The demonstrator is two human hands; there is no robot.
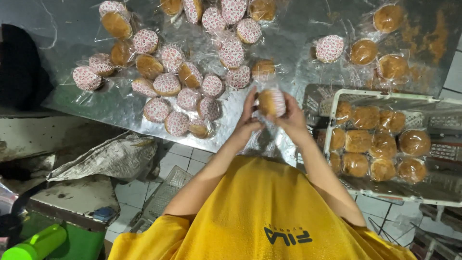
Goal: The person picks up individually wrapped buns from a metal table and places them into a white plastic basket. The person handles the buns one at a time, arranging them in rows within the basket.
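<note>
Foil-covered surface (288, 43) is taking up the far half of the view. Pile of bagged cupcakes (183, 72) is lying across its far-left part, mostly patterned-cup side up. White wire tray (385, 192) is sitting at right, carrying rows of unwrapped brown cakes (375, 144); a few more bagged ones (380, 53) are lying far right. Green bottle (36, 244) is showing at near-left edge. Left hand (248, 120) and right hand (291, 118) are both gripping one cupcake (272, 102) in a clear bag, held centre, just above the surface's near edge, fingers closing round both sides.
</note>
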